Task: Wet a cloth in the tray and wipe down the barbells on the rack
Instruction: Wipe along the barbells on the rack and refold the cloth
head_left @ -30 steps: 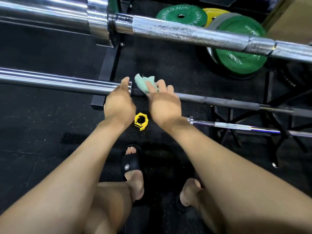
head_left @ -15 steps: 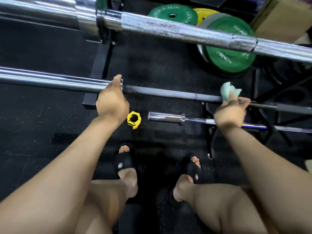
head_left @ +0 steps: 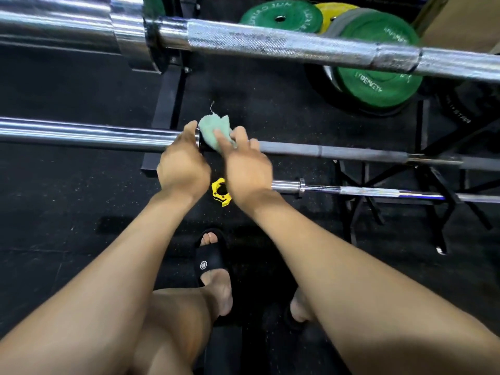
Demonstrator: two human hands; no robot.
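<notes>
A pale green cloth (head_left: pixel 215 129) is wrapped over the middle barbell (head_left: pixel 338 152) right beside its collar. My right hand (head_left: pixel 244 169) grips the cloth around the dark shaft. Around the chrome sleeve (head_left: pixel 81 135) of the same bar, just left of the collar, curls my left hand (head_left: pixel 182 165). A thicker chrome barbell (head_left: pixel 270 44) runs across the top of the view. Lower down to the right lies a thinner bar (head_left: pixel 365 190). No tray is in view.
A yellow collar clamp (head_left: pixel 220 192) lies on the black rubber floor between my hands. Green plates (head_left: pixel 378 85) and a yellow one (head_left: pixel 332 9) lean at the back right. Black rack legs (head_left: pixel 167 109) stand behind the bar. My sandalled feet (head_left: pixel 213 269) are below.
My right hand has slid the cloth back left along the shaft, from far right to the collar next to my left hand. The left hand has kept its hold.
</notes>
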